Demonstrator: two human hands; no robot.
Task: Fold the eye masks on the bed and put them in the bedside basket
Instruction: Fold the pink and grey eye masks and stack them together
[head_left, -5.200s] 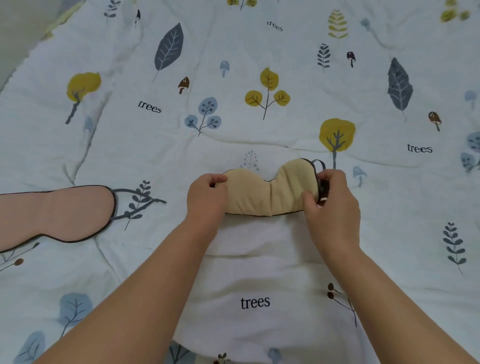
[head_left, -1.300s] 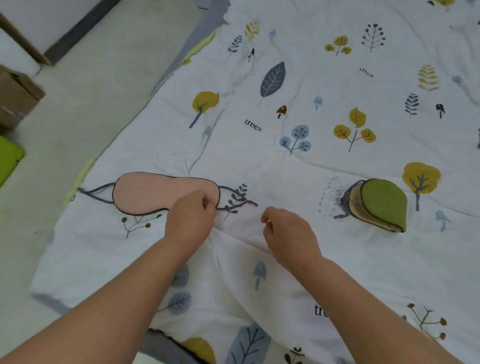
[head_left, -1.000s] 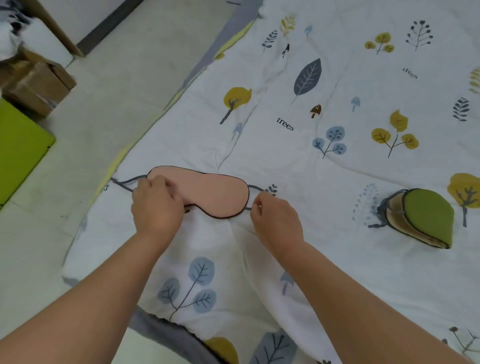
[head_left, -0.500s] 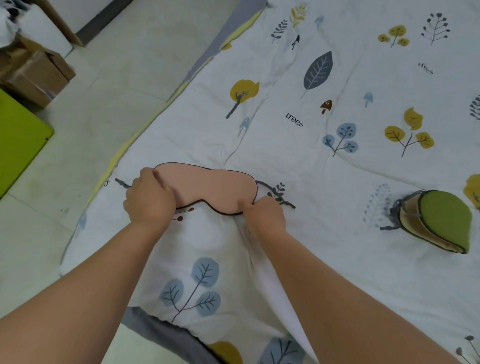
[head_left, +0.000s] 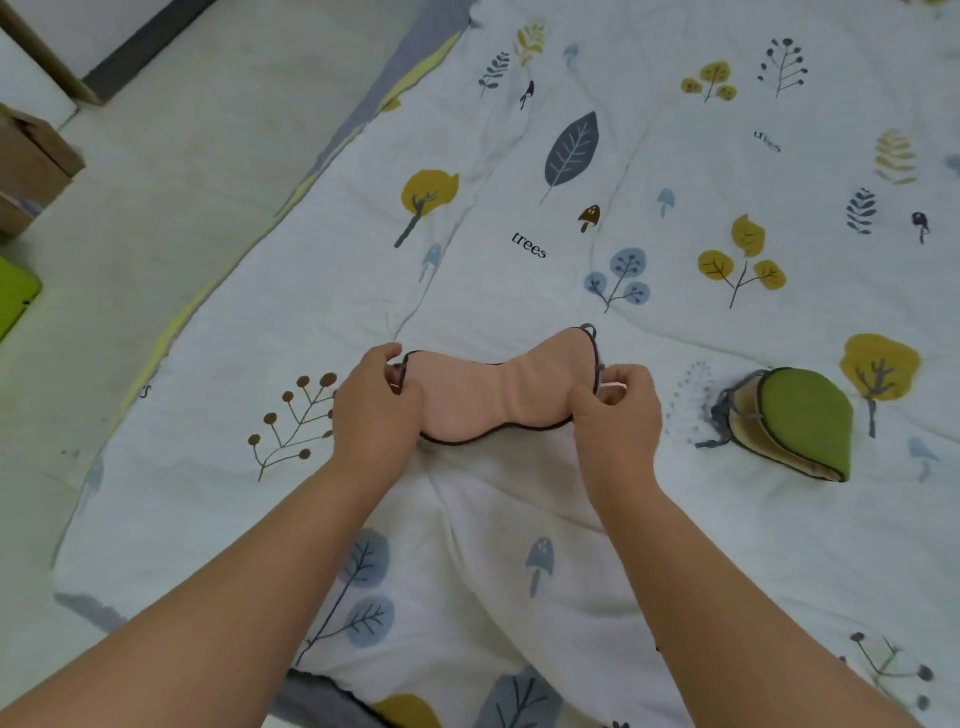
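Pinching both ends of pink padded dark-piped eye mask (head_left: 493, 397) between left hand (head_left: 376, 410) and right hand (head_left: 615, 415), stretched for halving; folded green-and-tan eye mask (head_left: 800, 421) parked at three o'clock.

I note the pink eye mask (head_left: 501, 397) is no longer lying flat and stretched out near the quilt's (head_left: 519, 270) left edge; it now sits closer to the middle, bunched and creased across its narrow centre. My left hand (head_left: 376, 410) has shifted from resting on top of the mask to pinching its left end, fingers curled around the edge. My right hand (head_left: 615, 415) has come up from the mask's lower edge and now grips the right end at the dark strap. The folded green mask (head_left: 802, 421) now appears nearer the pink one. Less floor shows at left.
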